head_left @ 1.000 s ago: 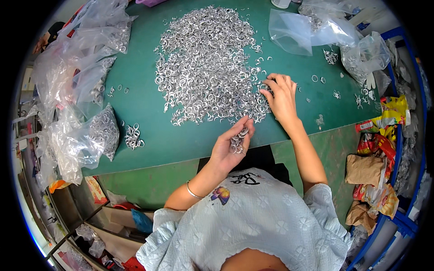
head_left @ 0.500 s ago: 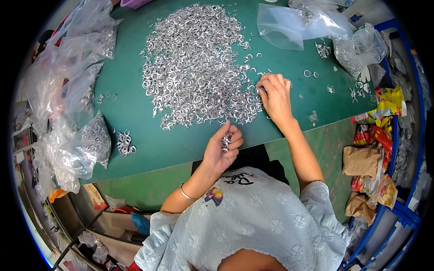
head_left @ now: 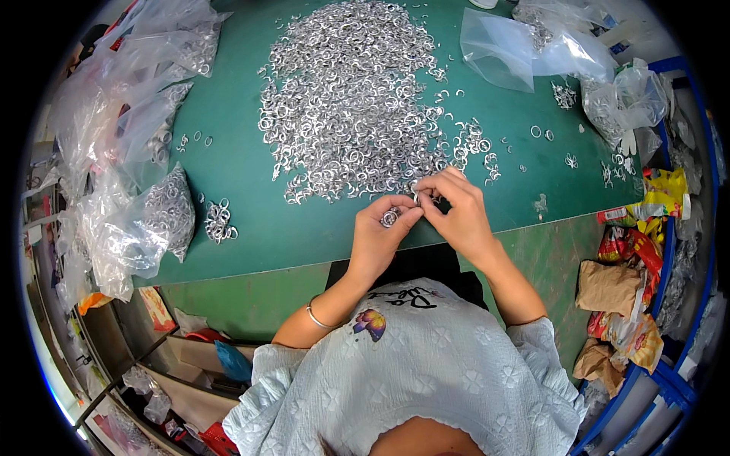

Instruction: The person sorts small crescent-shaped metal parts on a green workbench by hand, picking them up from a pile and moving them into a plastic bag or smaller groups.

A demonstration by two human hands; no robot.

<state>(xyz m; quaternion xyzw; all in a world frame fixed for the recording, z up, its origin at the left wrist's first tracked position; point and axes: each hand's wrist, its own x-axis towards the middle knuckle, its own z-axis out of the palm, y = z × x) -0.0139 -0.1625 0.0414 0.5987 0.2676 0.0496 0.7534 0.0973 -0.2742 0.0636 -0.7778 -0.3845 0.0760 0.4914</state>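
Note:
A large pile of silvery metal rings, many of them open like a C, covers the middle of the green table. At its near edge my left hand is closed around several metal rings. My right hand meets it fingertip to fingertip, pinching a small metal ring between thumb and forefinger. The left thumb and forefinger also touch this ring. A smaller scatter of rings lies just beyond my right hand.
Clear plastic bags, one filled with rings, line the table's left side, beside a small heap of rings. More plastic bags stand at the far right. Blue shelving with paper bags and packets is on the right.
My right hand has come from the pile's right edge to meet my left hand, now pinching a ring. My left hand has turned and its fingers have moved to that ring.

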